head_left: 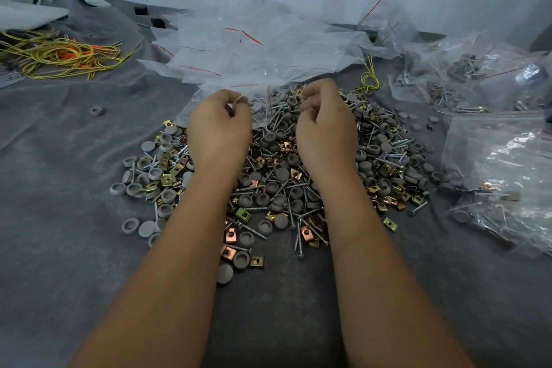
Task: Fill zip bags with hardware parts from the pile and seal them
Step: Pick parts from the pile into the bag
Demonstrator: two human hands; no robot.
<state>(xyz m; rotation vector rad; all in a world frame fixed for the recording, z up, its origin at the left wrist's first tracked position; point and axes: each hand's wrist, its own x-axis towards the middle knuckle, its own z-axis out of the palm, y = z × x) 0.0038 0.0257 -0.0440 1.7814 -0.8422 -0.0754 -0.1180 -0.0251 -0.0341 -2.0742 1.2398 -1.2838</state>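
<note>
Your left hand [219,125] pinches the edge of a clear zip bag [263,112] with curled fingers. Your right hand [325,128] is curled too, but what it holds is hidden behind the knuckles. The bag lies on the far side of the hardware pile [277,176], its outline hard to trace against the empty bags [263,48] on the grey surface [59,188].

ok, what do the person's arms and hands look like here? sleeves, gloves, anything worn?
Both arms are bare as far up the forearm as the frame shows; no sleeves in view. The left hand and right hand wear no gloves. No watch, ring, bracelet or marking is visible on either wrist or on the backs of the hands.
</note>
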